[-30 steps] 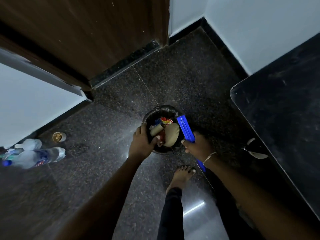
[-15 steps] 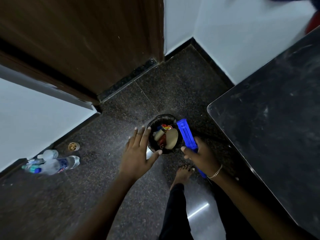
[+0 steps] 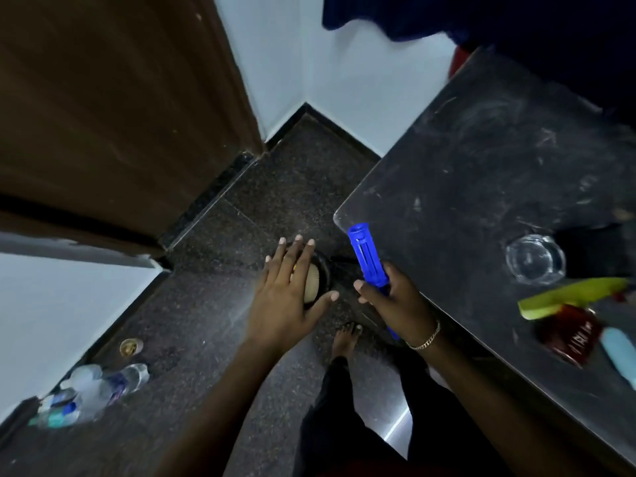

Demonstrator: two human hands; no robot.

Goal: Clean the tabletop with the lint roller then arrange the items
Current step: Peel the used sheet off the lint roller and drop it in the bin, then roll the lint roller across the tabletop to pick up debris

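My right hand (image 3: 395, 304) grips the blue lint roller (image 3: 366, 256) by its handle, with the bare blue core pointing up, just off the near-left corner of the dark tabletop (image 3: 464, 187). My left hand (image 3: 285, 297) hovers open, fingers spread, above the small black bin (image 3: 325, 273) on the floor and hides most of it. A tan paper piece shows in the bin beside my palm. On the table's right part stand a clear glass (image 3: 535, 258), a yellow-green object (image 3: 571, 297), a dark red jar (image 3: 568, 333) and a pale blue tube (image 3: 619, 352).
A brown door (image 3: 120, 115) and white walls close the floor corner. Plastic bottles (image 3: 93, 390) and a small cup (image 3: 130, 346) lie on the dark floor at the left. My bare foot (image 3: 346, 339) stands between bin and table. Dark blue cloth (image 3: 395, 18) hangs at the top.
My left hand let go of the waste in the bin and rose open above it. The view lifted and swung right, bringing the tabletop and its items in. The roller came up with my right hand.
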